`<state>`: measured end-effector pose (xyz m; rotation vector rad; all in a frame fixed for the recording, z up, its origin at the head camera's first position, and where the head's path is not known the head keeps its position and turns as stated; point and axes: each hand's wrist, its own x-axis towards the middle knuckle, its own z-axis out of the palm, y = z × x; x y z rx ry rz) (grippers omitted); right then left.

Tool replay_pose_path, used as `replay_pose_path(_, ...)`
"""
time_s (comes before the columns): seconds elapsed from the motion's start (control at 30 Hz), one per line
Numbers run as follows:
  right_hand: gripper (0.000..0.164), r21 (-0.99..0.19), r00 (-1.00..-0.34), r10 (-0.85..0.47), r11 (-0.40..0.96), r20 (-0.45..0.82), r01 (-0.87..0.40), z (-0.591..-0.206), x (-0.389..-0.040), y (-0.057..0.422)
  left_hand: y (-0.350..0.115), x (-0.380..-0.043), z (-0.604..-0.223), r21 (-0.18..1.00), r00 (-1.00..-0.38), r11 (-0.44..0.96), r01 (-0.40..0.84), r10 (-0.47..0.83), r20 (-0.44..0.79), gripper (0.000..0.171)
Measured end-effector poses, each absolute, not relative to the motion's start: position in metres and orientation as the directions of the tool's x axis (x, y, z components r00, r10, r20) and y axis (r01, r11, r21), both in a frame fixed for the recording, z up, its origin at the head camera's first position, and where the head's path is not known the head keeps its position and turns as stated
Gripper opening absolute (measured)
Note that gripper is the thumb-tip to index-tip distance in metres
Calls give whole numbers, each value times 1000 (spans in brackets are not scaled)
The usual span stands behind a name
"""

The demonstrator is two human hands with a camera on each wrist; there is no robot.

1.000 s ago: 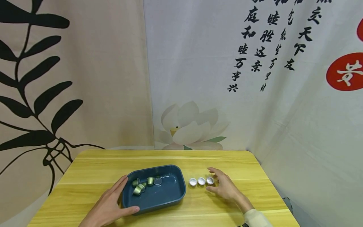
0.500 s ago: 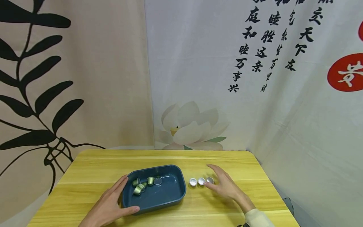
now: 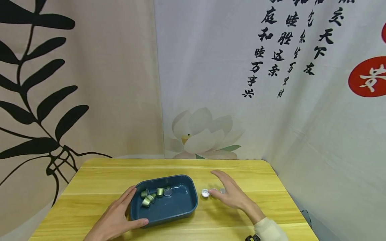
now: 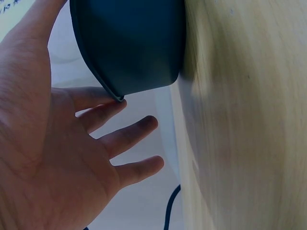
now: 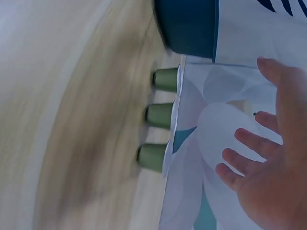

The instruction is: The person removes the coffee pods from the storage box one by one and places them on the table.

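The left hand [image 3: 116,214], grip spread, touches the left rim of the blue tray [image 3: 178,202]. Green capsules [image 3: 147,201] lie in its left half, leaving room rightward. Past a narrow gap, three foil-topped capsules [image 3: 205,193] stand in a row; the right hand [image 3: 232,194], fingers spread, hovers apart from them. The surface [image 3: 280,199] runs on to its right edge.

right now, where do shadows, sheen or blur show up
Head view: faint sheen inside the dark-blue rectangular tray, soft shadow near the right hand on the yellow wooden table; left wrist view: dim, a shadow on the table beside the tray; right wrist view: hazy, table grain smeared, three green tapered capsules slightly out of focus.
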<state>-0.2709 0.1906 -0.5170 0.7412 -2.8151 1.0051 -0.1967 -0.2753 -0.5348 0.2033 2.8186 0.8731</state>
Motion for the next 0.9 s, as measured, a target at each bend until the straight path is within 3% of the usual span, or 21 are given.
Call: replay_pose_path(0.9, 77, -509, -751, -648, 608, 126, -610, -489, -273, 116, -276, -197, -535, 570, -974, 818, 75, 183, -135, 138)
